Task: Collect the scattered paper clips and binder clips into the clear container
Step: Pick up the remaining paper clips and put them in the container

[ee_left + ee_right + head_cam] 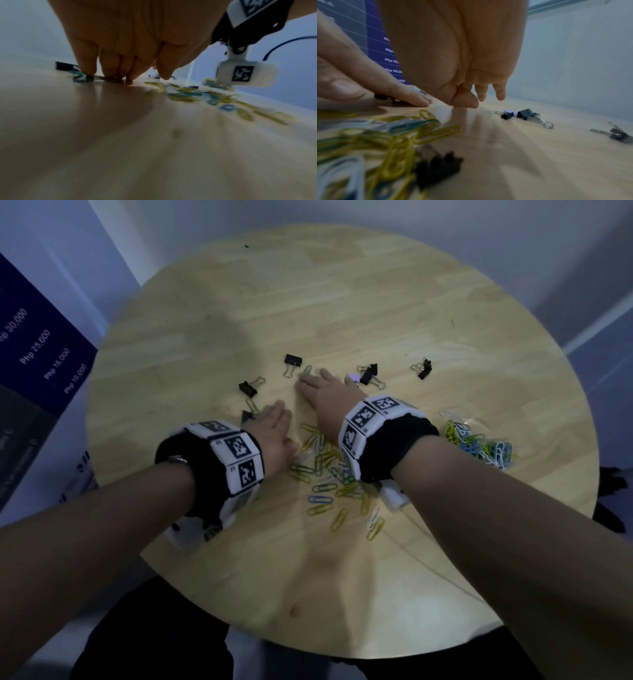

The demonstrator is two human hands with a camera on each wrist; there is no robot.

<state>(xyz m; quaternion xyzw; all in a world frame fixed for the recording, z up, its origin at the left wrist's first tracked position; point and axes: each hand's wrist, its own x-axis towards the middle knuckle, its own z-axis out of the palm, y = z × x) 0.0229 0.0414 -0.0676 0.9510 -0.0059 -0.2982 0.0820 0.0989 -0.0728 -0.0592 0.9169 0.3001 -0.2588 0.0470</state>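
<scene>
Coloured paper clips lie in a loose pile between my wrists. Black binder clips are scattered beyond it. The clear container sits at the right with several clips in it. My left hand lies flat, its straight fingers pressing a binder clip onto the table. My right hand reaches forward with fingers extended, the tips beside a green paper clip. Its thumb touches the wood. Neither hand holds anything.
The round wooden table has bare wood near me and at the far side. Two binder clips lie right of my right hand. A dark blue poster stands left of the table; walls are close behind.
</scene>
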